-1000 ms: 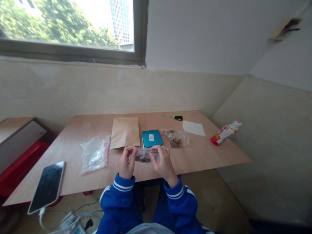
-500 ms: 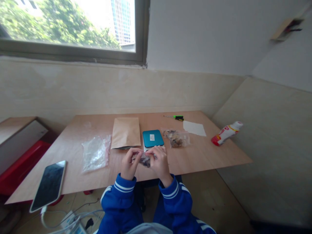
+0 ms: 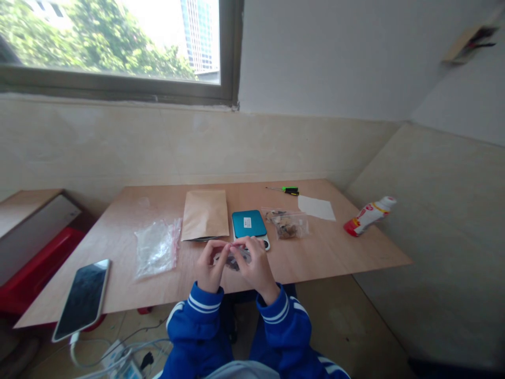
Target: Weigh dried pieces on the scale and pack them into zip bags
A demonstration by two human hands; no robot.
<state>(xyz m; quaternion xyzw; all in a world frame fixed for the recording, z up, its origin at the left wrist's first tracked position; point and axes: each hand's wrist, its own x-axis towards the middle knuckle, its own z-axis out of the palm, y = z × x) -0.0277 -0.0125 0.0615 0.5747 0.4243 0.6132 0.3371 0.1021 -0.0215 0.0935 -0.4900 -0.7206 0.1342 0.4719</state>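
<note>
Between my two hands is a small clear zip bag (image 3: 233,261) with dark pieces in it, held above the table's near edge. My left hand (image 3: 210,265) pinches the bag's top edge from the left. Thumb and fingers of my right hand (image 3: 254,266) pinch the same edge, close beside the left fingertips. Just beyond my hands lies a small scale with a teal top (image 3: 248,224), its white front partly covered by my right hand. To its right rest filled zip bags (image 3: 288,225) with brownish dried pieces.
A brown paper pouch (image 3: 205,215) and a stack of clear zip bags (image 3: 157,248) lie left. A phone (image 3: 82,300) on a cable overhangs the near left edge. Screwdrivers (image 3: 290,190), white paper (image 3: 316,207) and a red-and-white bottle (image 3: 369,217) are on the right.
My right fingertips have slid left along the bag's top edge and now meet my left ones. More of the scale's white front shows. The view has shifted slightly.
</note>
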